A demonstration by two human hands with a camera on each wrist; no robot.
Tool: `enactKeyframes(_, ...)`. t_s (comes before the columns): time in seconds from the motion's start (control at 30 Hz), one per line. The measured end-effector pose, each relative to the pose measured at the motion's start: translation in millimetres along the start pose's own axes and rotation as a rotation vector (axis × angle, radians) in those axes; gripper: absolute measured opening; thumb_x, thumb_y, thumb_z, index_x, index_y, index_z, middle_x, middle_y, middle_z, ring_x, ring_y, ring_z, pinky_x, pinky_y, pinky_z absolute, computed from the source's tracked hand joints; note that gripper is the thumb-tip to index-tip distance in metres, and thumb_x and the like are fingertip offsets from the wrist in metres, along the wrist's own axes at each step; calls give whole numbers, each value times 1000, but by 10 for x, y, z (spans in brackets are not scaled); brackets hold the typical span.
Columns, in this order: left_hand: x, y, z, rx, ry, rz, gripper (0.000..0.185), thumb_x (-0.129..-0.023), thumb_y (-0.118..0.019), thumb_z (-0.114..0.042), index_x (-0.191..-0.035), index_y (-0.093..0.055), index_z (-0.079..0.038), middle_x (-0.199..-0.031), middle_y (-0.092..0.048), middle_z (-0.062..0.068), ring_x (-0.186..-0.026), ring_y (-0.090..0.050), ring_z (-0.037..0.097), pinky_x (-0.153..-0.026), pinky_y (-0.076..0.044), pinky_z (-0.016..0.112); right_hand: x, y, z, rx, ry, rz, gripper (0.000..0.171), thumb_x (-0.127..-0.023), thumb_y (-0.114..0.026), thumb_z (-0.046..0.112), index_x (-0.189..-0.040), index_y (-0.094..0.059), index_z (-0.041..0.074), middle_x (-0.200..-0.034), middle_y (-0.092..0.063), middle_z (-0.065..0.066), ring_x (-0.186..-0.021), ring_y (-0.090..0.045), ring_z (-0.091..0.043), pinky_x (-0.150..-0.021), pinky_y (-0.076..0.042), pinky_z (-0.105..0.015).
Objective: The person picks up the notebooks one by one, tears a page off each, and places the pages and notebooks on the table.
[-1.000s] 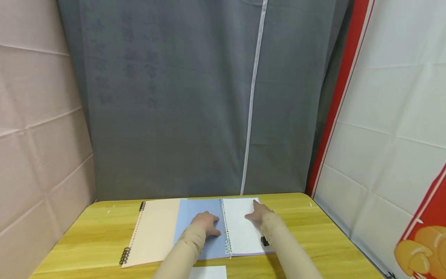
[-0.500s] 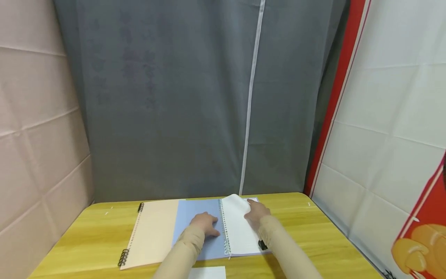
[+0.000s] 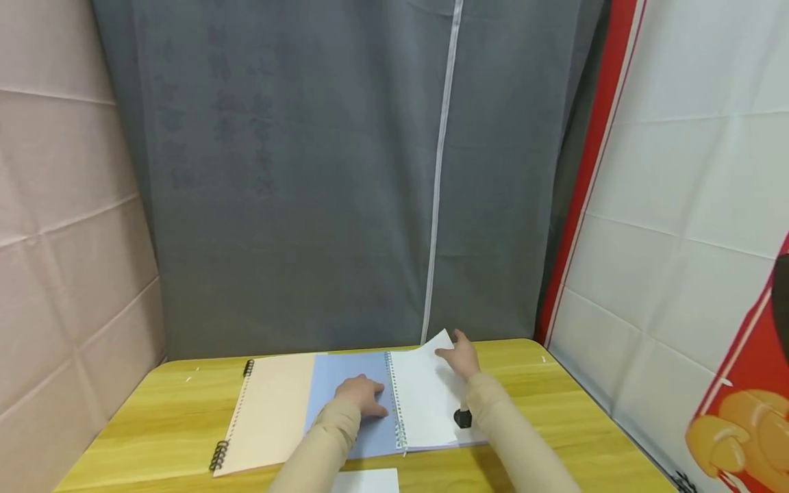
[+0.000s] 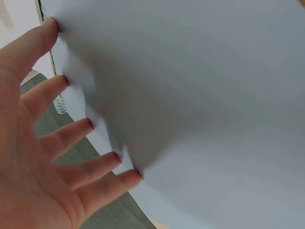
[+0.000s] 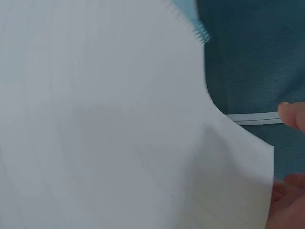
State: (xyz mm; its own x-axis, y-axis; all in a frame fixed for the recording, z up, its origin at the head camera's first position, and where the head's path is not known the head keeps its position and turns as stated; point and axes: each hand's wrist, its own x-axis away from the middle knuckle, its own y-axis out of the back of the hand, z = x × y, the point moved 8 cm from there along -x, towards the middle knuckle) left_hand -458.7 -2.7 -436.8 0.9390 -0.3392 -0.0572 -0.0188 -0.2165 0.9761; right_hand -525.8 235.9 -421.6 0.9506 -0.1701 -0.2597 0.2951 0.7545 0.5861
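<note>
Right hand [image 3: 461,357] pinches the white page's [image 3: 425,404] far-right corner — binding rings [image 3: 394,411] lie left; left hand [image 3: 362,396] flat, spread on blue cover [image 3: 345,383].

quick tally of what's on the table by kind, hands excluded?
Spiral notebooks: 2, a cream one lying closed on the left and a blue one lying open
Loose white sheets: 1, at the table's near edge
Small black objects: 1, by the right sleeve, too small to identify
Total: 4
</note>
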Motion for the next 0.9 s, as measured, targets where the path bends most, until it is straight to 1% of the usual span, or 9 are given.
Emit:
enactKeyframes(0.13,-66,-4,61,-8,49,0,58,-68,-82,-45,-118,-70,-17,-106,-62,14,-97,-58,39,-80,-48,55,3,55,68,-124,-49,27,64,-87,-67,19,-135,-43,-16,-131,-50,-35,-121,-49,-47,-101,-42,-52)
enactKeyframes(0.23,-123,12,101,-2,67,-3,62,-66,-82,-46,-118,-69,-16,-109,-59,14,-102,-54,39,-83,-46,57,36,45,146,-115,-23,58,47,-90,-65,18,-122,-57,-16,-124,-58,-30,-116,-54,-42,-95,-47,-49)
enactKeyframes(0.4,-220,74,125,89,28,-38,60,-79,-74,-38,-129,-61,-7,-137,-51,20,-128,-41,46,-100,-36,63,130,-1,286,-47,54,90,30,-92,-64,15,-105,-69,-11,-106,-68,-22,-93,-62,-30,-77,-53,-43)
enactKeyframes(0.5,-254,109,176,128,20,-43,57,-87,-67,-30,-135,-55,-3,-145,-43,21,-136,-29,49,-107,-27,63,195,-69,402,-30,119,127,27,-92,-64,16,-102,-72,-7,-102,-70,-18,-90,-62,-27,-76,-53,-42)
enactKeyframes(0.6,-258,98,245,132,43,-25,55,-90,-62,-26,-138,-51,-2,-147,-41,21,-138,-27,48,-110,-24,61,278,-146,501,-3,206,166,30,-93,-64,22,-102,-73,-5,-101,-71,-16,-92,-65,-28,-77,-54,-42)
enactKeyframes(0.63,-250,85,265,132,52,-17,55,-90,-62,-25,-138,-51,-1,-147,-41,21,-138,-27,48,-110,-24,61,296,-182,519,1,261,173,32,-94,-63,27,-101,-74,-2,-100,-72,-13,-90,-66,-25,-74,-54,-38)
enactKeyframes(0.73,-210,8,302,134,71,3,53,-91,-60,-22,-138,-51,-2,-147,-42,21,-137,-28,48,-110,-25,60,406,-269,575,3,342,217,33,-94,-63,29,-99,-76,-1,-93,-73,-12,-77,-65,-22,-65,-53,-36)
enactKeyframes(0.83,-167,-61,306,139,79,-10,52,-89,-57,-21,-137,-53,-2,-145,-44,22,-135,-30,51,-108,-26,62,498,-339,591,34,380,229,29,-94,-62,25,-100,-76,1,-95,-73,-11,-81,-67,-25,-68,-54,-37)
enactKeyframes(0.9,-156,-67,293,136,86,-31,54,-86,-56,-21,-137,-53,-4,-144,-45,22,-133,-31,53,-107,-27,63,559,-347,621,74,366,230,26,-93,-64,20,-103,-75,-1,-102,-72,-13,-93,-67,-31,-78,-55,-43)
